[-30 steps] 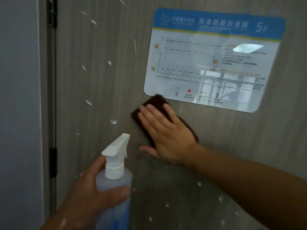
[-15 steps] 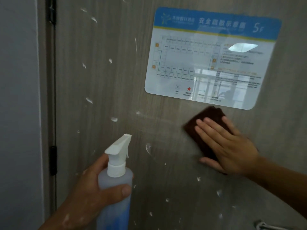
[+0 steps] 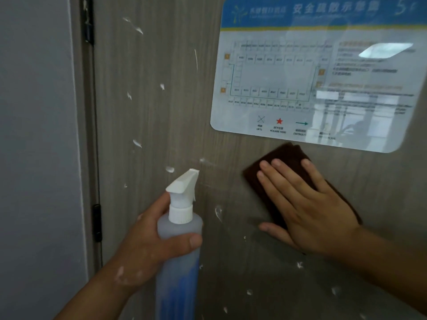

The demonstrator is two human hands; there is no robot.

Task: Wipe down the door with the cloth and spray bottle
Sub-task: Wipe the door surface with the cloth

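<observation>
Wood-grain door (image 3: 150,112) beside wall (image 3: 34,135) carries white flecks (image 3: 169,169), perhaps foam.

Wood-grain door (image 3: 161,112), glossy sign (image 3: 323,88)

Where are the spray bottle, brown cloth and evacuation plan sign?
spray bottle (image 3: 178,228): head view, translucent body under the cap.
brown cloth (image 3: 285,154): head view, exposed upper corner.
evacuation plan sign (image 3: 277,77): head view, floor-plan area.
</observation>
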